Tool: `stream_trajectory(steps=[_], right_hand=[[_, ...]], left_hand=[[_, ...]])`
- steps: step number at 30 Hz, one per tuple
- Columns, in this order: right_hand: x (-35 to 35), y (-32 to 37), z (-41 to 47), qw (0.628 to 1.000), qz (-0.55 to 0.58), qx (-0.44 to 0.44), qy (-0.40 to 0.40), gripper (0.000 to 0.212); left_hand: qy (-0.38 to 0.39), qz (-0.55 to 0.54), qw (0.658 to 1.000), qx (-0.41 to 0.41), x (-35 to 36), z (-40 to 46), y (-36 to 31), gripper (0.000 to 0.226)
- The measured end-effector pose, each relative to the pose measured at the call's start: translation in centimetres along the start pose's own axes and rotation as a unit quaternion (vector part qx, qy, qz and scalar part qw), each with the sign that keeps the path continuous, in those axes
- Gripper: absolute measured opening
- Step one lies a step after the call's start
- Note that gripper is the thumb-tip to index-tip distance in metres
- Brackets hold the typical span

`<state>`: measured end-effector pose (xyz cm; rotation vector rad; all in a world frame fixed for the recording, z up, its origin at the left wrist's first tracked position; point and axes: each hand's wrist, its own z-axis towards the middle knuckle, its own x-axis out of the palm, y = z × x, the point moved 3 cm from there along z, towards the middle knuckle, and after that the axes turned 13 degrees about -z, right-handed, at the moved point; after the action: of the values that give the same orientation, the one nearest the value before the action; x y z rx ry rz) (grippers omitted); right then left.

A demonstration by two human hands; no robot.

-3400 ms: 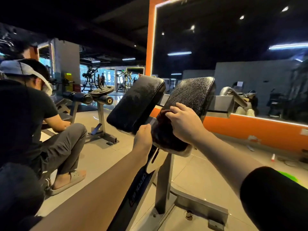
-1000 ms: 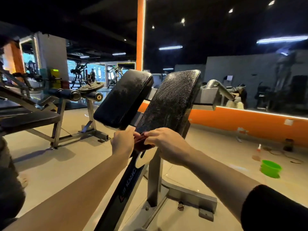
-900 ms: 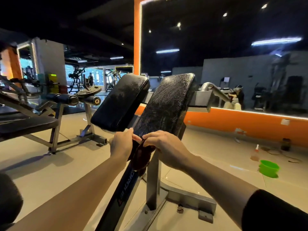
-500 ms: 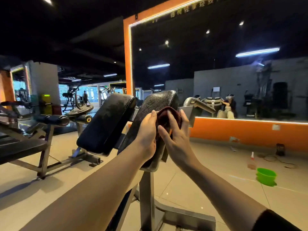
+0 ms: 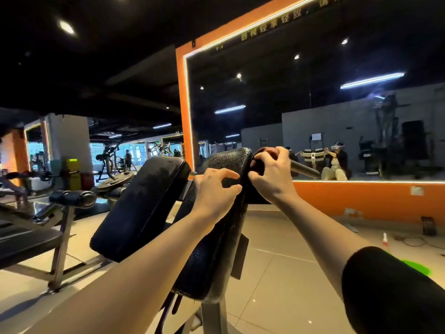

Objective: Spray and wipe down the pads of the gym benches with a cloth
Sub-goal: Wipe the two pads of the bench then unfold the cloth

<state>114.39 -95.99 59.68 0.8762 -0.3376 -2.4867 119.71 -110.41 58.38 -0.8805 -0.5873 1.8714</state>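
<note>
Head view: right pad (image 5: pixel 216 225) runs long axis up and away from the person, tilted. Right hand (image 5: pixel 272 174) grips the dark red cloth (image 5: pixel 258 162) at its top right edge; left hand (image 5: pixel 214 191), fingers curled, pinches the pad's face just beside.

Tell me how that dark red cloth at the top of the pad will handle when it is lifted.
Probably floppy: the cloth bunches under the right hand and bends over the pad edge. Likely light, since curled fingertips alone hold it. It may drag rather than slide on the textured pad.
</note>
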Motion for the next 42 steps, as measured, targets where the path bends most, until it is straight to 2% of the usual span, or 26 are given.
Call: stream_trajectory(steps=[2, 6, 9, 12, 20, 24, 29, 31, 33, 34, 36, 39, 42], right_hand=[[0.4, 0.0, 0.3, 1.0, 0.027, -0.015, -0.005, 0.054], [0.6, -0.1, 0.7, 0.998, -0.011, -0.03, -0.046, 0.069], [0.9, 0.7, -0.4, 0.995, -0.033, -0.041, -0.079, 0.057], [1.1, 1.6, -2.6, 0.994, -0.039, -0.065, -0.075, 0.053], [2.5, 3.4, -12.4, 0.994, -0.008, -0.103, -0.033, 0.047], [3.6, 4.2, -18.2, 0.992, -0.002, -0.126, -0.018, 0.044], [2.7, 3.6, -21.9, 0.979, 0.007, -0.197, 0.052, 0.031], [1.3, 2.7, -19.1, 0.987, 0.019, -0.161, -0.019, 0.036], [-0.2, 1.6, -14.6, 0.99, 0.023, -0.07, -0.118, 0.046], [-0.8, 1.4, -12.3, 0.989, 0.025, -0.025, -0.142, 0.048], [-1.2, 1.3, -8.0, 0.989, 0.025, 0.022, -0.143, 0.046], [0.4, 1.6, -3.9, 0.995, 0.025, 0.042, -0.084, 0.048], [2.2, 2.2, -5.0, 0.996, -0.026, 0.04, -0.072, 0.043]], left_hand=[[-0.004, -0.003, 1.0, 0.007, 0.2, 0.2, 0.5, 0.031], [-0.01, 0.006, 0.999, 0.031, 0.4, 0.1, 1.4, 0.036], [-0.011, 0.046, 0.998, 0.048, 0.1, -0.5, 1.7, 0.04], [-0.013, 0.063, 0.996, 0.055, -0.4, -1.9, 2.2, 0.04], [-0.022, 0.074, 0.996, 0.05, -2.5, -9.0, 4.9, 0.038], [-0.066, 0.073, 0.994, 0.039, -3.5, -12.5, 6.9, 0.034], [-0.093, 0.06, 0.993, 0.031, -4.1, -14.8, 8.5, 0.029], [-0.093, 0.048, 0.994, 0.034, -4.3, -14.7, 8.7, 0.029], [-0.094, 0.048, 0.994, 0.039, -4.3, -14.1, 8.6, 0.031], [-0.096, 0.048, 0.993, 0.042, -4.2, -13.6, 8.5, 0.031], [-0.097, 0.045, 0.993, 0.055, -3.9, -12.5, 7.8, 0.03], [-0.082, 0.053, 0.993, 0.071, -3.0, -11.1, 6.8, 0.026], [-0.081, 0.058, 0.993, 0.064, -2.7, -10.9, 6.8, 0.025]])
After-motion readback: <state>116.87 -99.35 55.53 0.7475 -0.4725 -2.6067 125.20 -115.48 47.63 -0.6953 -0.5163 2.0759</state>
